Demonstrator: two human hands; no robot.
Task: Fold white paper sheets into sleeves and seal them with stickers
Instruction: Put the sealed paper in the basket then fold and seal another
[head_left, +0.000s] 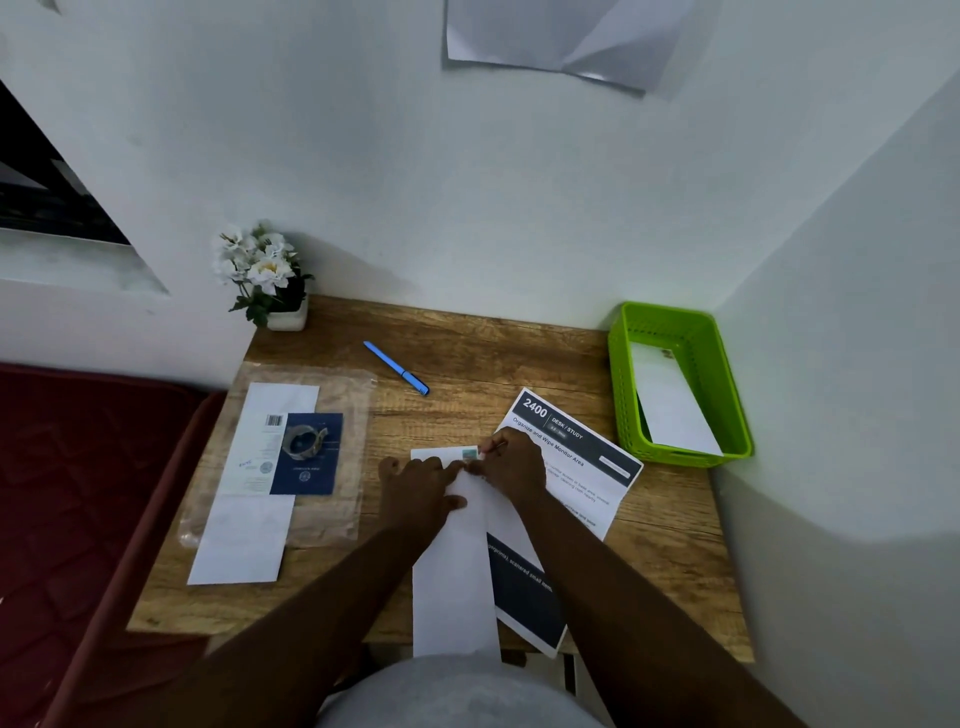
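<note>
I see the folded white paper sleeve (453, 566) lying lengthwise at the centre bottom of the frame, on the wooden desk (467, 353), its near end reaching past the desk's front edge. It partly overlaps a printed task sheet (576, 457) just to its right. My left hand (415, 488) rests flat on the sleeve's upper part, fingers fairly straight and spread, pressing it down. My right hand (511, 467) sits just right of it at the sleeve's top end, fingertips bunched and narrow beside a small greenish sticker (469, 454) on the top edge; I cannot tell whether they pinch the sticker or only press near it.

At the right of the frame a green basket (623, 364) holds a finished white sleeve (670, 405). A blue pen (397, 368) lies above centre. At the left, a clear plastic bag (332, 519) lies under white sheets (241, 540) and a dark blue card (311, 467). A pot of white flowers (265, 275) stands at the desk's upper-left corner.
</note>
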